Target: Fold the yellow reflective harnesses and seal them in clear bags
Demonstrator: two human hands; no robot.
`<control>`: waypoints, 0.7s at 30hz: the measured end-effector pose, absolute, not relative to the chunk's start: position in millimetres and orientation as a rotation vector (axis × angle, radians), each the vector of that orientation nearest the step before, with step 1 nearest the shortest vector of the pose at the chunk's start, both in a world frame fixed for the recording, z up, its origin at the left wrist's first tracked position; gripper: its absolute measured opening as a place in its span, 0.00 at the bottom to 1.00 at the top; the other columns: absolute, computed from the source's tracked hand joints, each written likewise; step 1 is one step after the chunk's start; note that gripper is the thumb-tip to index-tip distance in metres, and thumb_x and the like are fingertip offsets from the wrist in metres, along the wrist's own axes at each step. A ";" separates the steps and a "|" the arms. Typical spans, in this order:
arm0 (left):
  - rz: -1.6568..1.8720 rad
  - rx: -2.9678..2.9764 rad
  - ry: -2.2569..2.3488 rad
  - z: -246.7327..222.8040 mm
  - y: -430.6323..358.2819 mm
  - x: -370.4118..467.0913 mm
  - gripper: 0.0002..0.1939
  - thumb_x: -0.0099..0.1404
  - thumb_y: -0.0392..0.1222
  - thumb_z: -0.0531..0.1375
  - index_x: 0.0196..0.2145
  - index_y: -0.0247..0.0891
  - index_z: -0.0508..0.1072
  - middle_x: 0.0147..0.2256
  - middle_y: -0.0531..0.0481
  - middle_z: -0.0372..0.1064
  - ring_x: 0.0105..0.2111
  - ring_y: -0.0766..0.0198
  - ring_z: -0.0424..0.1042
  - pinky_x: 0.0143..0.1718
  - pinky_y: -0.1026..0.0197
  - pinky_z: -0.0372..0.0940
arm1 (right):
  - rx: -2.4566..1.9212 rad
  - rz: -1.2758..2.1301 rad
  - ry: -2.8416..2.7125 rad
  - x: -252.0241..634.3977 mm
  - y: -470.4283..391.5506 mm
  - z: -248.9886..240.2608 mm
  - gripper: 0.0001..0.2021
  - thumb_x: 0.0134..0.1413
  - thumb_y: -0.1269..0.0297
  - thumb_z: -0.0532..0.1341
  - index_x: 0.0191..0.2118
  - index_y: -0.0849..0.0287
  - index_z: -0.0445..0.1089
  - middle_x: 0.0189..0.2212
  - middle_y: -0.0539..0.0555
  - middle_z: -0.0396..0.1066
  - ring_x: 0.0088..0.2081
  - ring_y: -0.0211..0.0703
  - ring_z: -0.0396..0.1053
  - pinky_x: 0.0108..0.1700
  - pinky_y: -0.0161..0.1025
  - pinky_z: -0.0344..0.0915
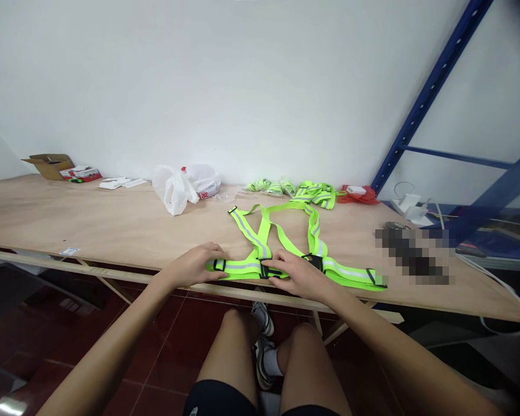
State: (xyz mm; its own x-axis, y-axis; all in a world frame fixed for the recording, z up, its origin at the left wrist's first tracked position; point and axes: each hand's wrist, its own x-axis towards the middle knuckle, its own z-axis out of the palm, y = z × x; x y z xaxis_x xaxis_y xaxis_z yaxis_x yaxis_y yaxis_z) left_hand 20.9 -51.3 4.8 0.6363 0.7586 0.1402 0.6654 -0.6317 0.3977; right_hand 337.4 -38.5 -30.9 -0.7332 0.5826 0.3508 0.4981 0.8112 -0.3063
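A neon-yellow reflective vest (260,236), made of elastic straps with grey stripes and black buckles, lies spread on the wooden table. Its waist belt (242,267) runs along the front edge. At the belt's left end, my left hand (198,264) is closed on the strap beside a black slider. My right hand (298,275) is closed over the middle of the belt, fingertips at a black buckle (264,269). A second black buckle piece (315,262) shows just behind that hand. The undersides of the fingers are hidden.
Behind the vest lie more folded neon-yellow straps (315,193) and a red bag (359,194). White plastic bags (175,188) and an open cardboard box (51,166) are farther left. A blurred dark object (411,254) and a white charger (411,205) are at right, near the blue rack (424,98).
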 end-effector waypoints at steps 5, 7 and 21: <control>0.487 2.505 1.097 10.1 -53.2 24.4 0.20 0.69 0.47 0.59 0.57 0.44 0.72 0.48 0.46 0.73 0.48 0.55 0.72 0.51 0.57 0.64 | -0.927 0.233 -2.603 335.5 -38.6 -31.7 0.18 0.62 0.61 0.63 0.56 0.57 0.74 0.40 0.58 0.71 0.42 0.48 0.71 0.45 0.43 0.68; 0.509 2.490 1.108 11.4 -54.3 23.7 0.21 0.70 0.48 0.58 0.58 0.44 0.70 0.50 0.45 0.72 0.49 0.55 0.71 0.52 0.56 0.65 | -0.931 0.229 -2.606 334.8 -37.5 -32.1 0.18 0.62 0.63 0.62 0.57 0.57 0.74 0.41 0.59 0.72 0.43 0.49 0.71 0.46 0.44 0.68; 0.528 2.456 1.196 1.0 -58.2 3.5 0.20 0.72 0.50 0.55 0.57 0.41 0.70 0.52 0.43 0.70 0.51 0.53 0.70 0.54 0.55 0.64 | -0.773 0.363 -2.593 337.4 -35.7 -17.4 0.19 0.64 0.65 0.58 0.59 0.57 0.73 0.39 0.58 0.69 0.40 0.47 0.70 0.44 0.42 0.69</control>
